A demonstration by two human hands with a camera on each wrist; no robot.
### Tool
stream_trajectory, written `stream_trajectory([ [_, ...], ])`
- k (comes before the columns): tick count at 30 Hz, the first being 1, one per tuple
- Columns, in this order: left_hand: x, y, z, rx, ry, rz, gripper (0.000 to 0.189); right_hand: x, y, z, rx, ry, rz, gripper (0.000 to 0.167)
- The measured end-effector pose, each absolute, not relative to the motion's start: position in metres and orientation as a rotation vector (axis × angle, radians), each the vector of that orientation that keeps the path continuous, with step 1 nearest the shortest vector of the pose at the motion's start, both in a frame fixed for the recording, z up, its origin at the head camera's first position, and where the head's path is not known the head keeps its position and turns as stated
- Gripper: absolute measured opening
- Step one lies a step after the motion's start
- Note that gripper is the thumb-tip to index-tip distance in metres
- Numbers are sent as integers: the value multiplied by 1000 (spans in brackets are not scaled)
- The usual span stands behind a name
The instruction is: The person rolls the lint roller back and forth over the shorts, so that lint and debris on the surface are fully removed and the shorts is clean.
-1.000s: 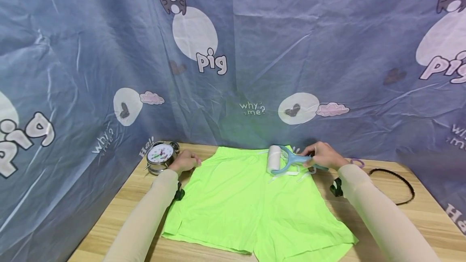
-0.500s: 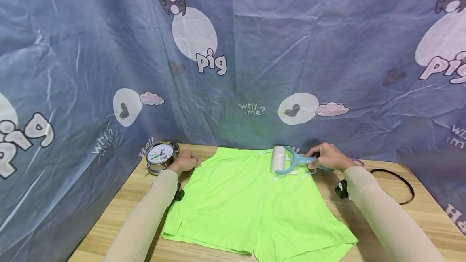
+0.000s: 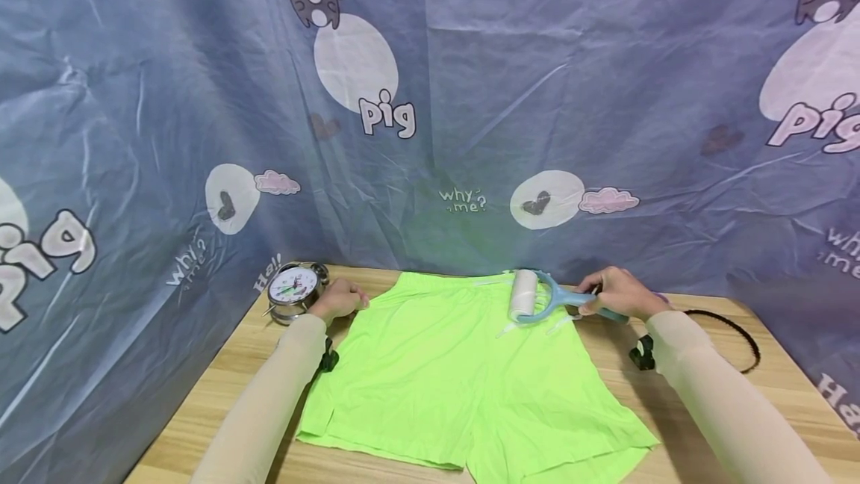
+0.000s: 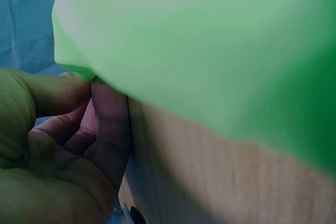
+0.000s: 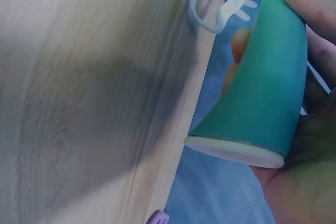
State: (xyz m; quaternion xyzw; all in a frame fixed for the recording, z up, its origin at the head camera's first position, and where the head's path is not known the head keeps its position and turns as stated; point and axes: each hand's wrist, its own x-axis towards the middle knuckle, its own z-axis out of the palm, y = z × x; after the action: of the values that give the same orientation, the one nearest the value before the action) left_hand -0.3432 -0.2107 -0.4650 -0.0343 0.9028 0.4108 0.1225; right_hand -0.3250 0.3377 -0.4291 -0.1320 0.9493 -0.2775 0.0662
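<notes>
Bright green shorts (image 3: 416, 364) lie spread on the wooden table, waistband toward the back curtain. At their left upper edge my left hand (image 3: 341, 300) pinches the fabric between thumb and fingers; the left wrist view shows the pinched green cloth (image 4: 184, 40) above the fingertips. My right hand (image 3: 621, 293) grips the blue handle of a lint roller (image 3: 563, 297). Its white roll (image 3: 523, 295) rests on the right end of the waistband, over part of the white drawstring. In the right wrist view the handle (image 5: 262, 87) flares to a pale end.
A twin-bell alarm clock (image 3: 293, 287) stands left of my left hand. A black headband (image 3: 735, 331) lies on the right of the table (image 3: 773, 402), and a purple ring (image 5: 157, 217) shows partly behind my right wrist. A patterned blue curtain (image 3: 470, 95) closes off the back.
My right hand has drawn the lint roller to the right along the waistband, toward its right end. The left hand keeps its hold at the same spot.
</notes>
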Motion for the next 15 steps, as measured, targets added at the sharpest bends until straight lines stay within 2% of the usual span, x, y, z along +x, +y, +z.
stream_trajectory([
  [6, -344, -212, -466, -103, 2644, 1194, 11, -319, 344, -429, -386, 2869, -836, 29],
  [15, -345, -212, -466, -114, 2643, 1192, 9, -314, 351, -428, -359, 2881, -828, 30],
])
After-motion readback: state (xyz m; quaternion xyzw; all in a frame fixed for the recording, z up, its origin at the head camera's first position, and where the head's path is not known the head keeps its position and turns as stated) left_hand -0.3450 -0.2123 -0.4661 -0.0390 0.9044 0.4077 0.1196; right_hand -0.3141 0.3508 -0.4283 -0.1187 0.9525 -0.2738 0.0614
